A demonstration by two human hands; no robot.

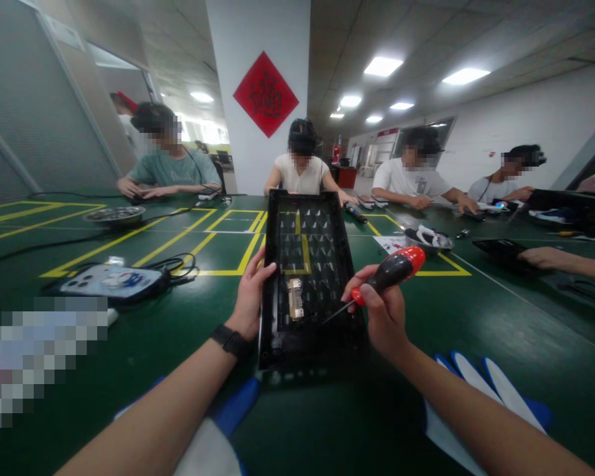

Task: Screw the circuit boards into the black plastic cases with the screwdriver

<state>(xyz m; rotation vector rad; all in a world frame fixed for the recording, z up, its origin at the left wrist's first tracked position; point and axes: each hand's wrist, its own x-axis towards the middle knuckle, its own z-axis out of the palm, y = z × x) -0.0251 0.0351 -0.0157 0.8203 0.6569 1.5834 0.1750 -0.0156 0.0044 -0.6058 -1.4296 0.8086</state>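
Observation:
A black rectangular frame with an open grid lies lengthwise on the green table in front of me. My left hand grips its left edge, thumb on top. My right hand is closed round a screwdriver with a red and black handle. The thin tip points down and left toward a small metal part mounted inside the frame's near end. A black watch sits on my left wrist.
A phone with cables lies to the left, a metal dish farther back. White and blue gloves lie by my right forearm. Several other people sit round the table; another person's forearm rests at the right.

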